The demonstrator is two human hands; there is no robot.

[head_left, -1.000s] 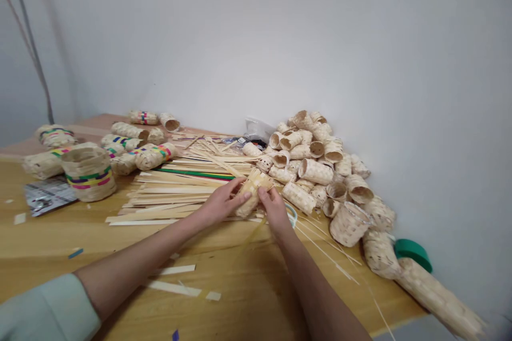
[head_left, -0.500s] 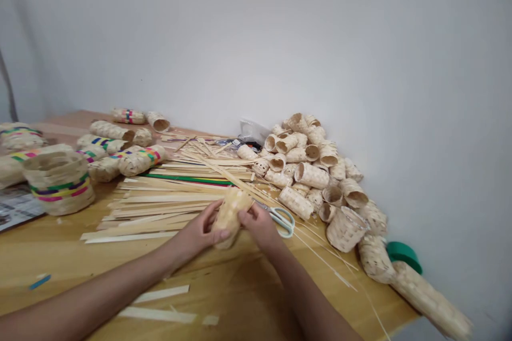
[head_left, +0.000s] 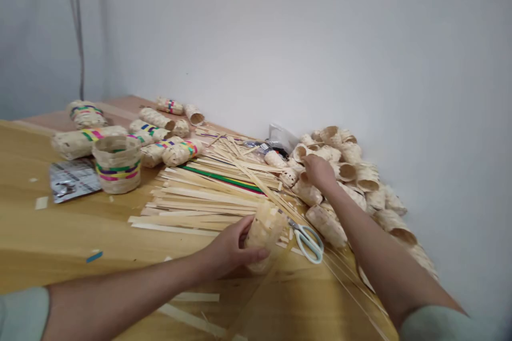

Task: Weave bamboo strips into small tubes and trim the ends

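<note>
A: What's in the left?
B: My left grip (head_left: pixel 229 248) is wrapped round a woven basket (head_left: pixel 267 226), thumb on the near side, other fingers mostly hidden behind it.

A: How does it lie?
B: Just right of my palm. Long axis runs away from me, far end leaning right. Whether its base touches the worktop (head_left: pixel 24 223), I can't tell.

A: And the right?
B: My right grip (head_left: pixel 320 171) is out at the pile (head_left: pixel 368 173) of plain baskets, beyond the held one and to its right, well apart from it. Fingers bent down near a rim, tips hidden; can't tell if they grasp anything. Of my two hands, this one is far nearer the pile.

A: Anything between?
B: Scissors (head_left: pixel 309 242), just right of the held piece, handles toward me, blades angled at its far end. Past them a stray cylinder (head_left: pixel 326 224) lies at the pile's near edge. My right forearm crosses over the pile and covers part of it.

A: Left side?
B: Strips (head_left: pixel 192 202) spread beyond my left forearm, coloured strips (head_left: pixel 226 178) among them. Farther left a banded tub (head_left: pixel 118 175) stands upright beside a silver packet (head_left: pixel 74 181).
</note>
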